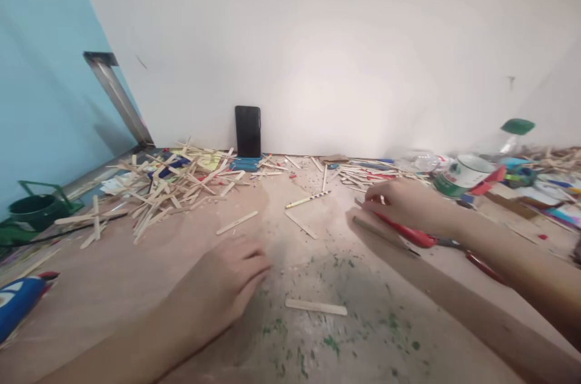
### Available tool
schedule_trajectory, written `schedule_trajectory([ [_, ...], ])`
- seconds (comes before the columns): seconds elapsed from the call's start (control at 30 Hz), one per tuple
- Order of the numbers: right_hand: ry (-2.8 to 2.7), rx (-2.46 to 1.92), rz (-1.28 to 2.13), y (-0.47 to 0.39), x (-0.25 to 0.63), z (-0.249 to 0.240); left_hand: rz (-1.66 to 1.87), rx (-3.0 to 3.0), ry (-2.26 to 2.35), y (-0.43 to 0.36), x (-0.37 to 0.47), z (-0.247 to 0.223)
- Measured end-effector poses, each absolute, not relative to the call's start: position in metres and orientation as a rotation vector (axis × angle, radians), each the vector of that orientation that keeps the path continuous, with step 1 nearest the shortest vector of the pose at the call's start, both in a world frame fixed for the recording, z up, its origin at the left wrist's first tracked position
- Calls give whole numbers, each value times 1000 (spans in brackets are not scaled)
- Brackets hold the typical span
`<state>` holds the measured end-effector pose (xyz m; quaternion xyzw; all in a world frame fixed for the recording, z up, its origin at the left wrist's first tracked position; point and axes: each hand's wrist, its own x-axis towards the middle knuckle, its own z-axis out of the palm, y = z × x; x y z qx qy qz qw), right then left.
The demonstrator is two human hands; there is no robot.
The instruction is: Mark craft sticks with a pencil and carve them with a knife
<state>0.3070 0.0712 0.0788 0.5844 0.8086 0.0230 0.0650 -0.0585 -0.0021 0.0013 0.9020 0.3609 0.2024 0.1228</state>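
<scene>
We see a wide brown worktop [113, 287], smeared with green flecks near its front edge, running back to a white wall. Across its back left lies a big loose heap of wooden sticks [167, 187], and a black phone [247, 130] stands upright against the wall just behind it. A white tin with a green label [458, 175] lies on its side at the back right, among coloured clutter.

Our right hand [403, 205] rests on the worktop to the right of centre, its fingers curled down over the red handle of a cutting tool [411, 233], which lies flat beneath the hand and wrist. Our left hand [227, 284] lies palm down near the middle, fingers loosely bent and holding nothing we can make out. A single flat stick [316, 308] lies just to its right, apart from the fingers. A striped pencil [307, 199] lies farther back, between the two hands.
</scene>
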Motion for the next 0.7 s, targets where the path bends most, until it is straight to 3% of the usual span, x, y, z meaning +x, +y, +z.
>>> schedule_trajectory([
  [0.27, 2384, 1673, -95, 30, 313, 56, 272, 2535, 941, -28, -26, 18],
  [0.57, 2760, 1902, -46, 20, 272, 64, 488, 2595, 1016, -4, -27, -3],
  [0.63, 2943, 1956, -218, 16, 253, 65, 518, 2596, 1045, -1, -30, -3],
  [0.7, 3115, 2010, -779, 16, 234, 59, 545, 2617, 1037, 1, -33, -3],
])
